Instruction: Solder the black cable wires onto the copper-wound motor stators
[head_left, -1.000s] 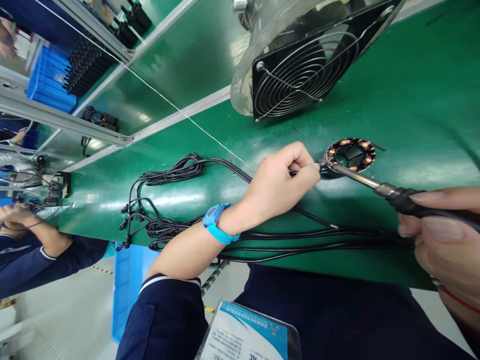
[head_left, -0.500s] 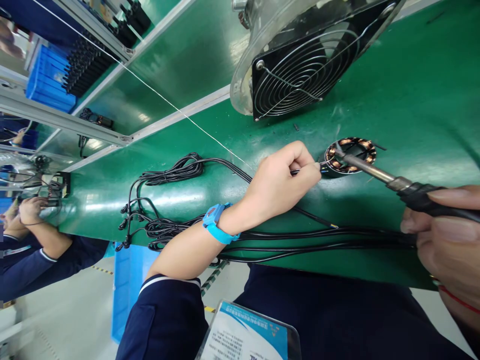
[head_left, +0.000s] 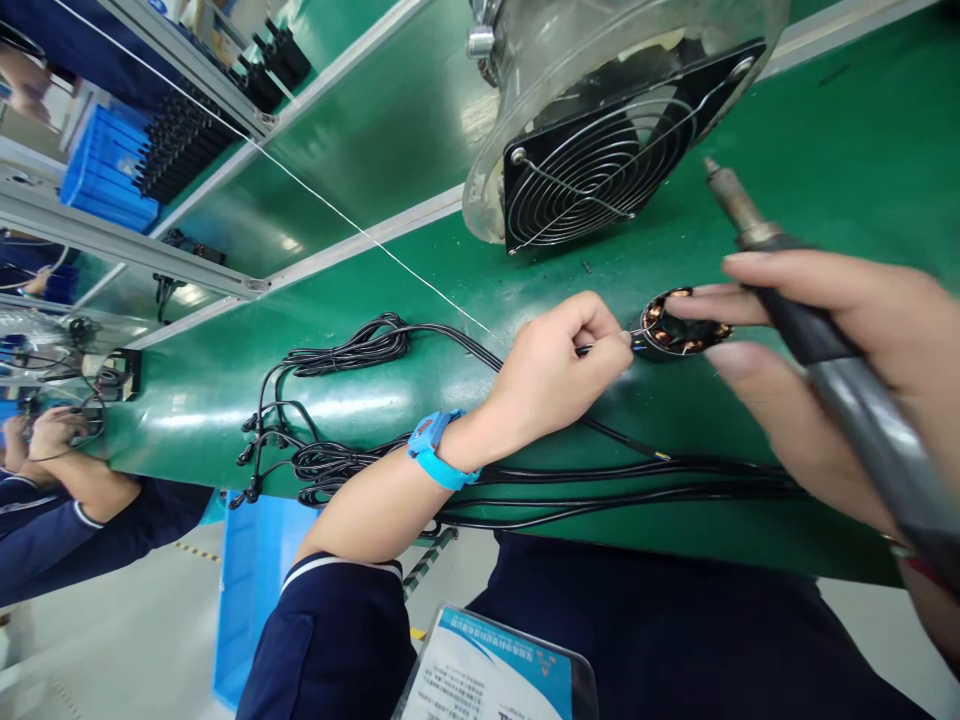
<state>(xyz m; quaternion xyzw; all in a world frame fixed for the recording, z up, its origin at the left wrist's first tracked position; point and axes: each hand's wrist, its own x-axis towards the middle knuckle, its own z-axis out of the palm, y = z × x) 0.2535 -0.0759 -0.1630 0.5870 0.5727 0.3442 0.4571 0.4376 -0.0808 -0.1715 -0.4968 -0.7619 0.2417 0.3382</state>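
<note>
My left hand (head_left: 555, 365), with a blue wrist strap (head_left: 435, 450), pinches the end of a thin black wire (head_left: 634, 343) against a small round copper-wound coil (head_left: 679, 325) on the green bench (head_left: 360, 395). My right hand (head_left: 832, 370) grips a soldering iron (head_left: 825, 355) whose metal tip points up and away from the coil, while two of its fingers stretch out to touch the coil's rim.
A black fan with a wire grille (head_left: 607, 150) in a clear housing stands just behind the coil. Bundled black cables (head_left: 330, 400) lie left and along the bench's near edge. A solder wire (head_left: 337, 205) stretches diagonally. Another person's arms (head_left: 67, 470) work at far left. Blue bins (head_left: 105, 165) sit on a shelf.
My right hand lifted the soldering iron off the coil and swung its tip upward, moving in closer so its fingers touch the coil. My left hand stayed pinching the wire.
</note>
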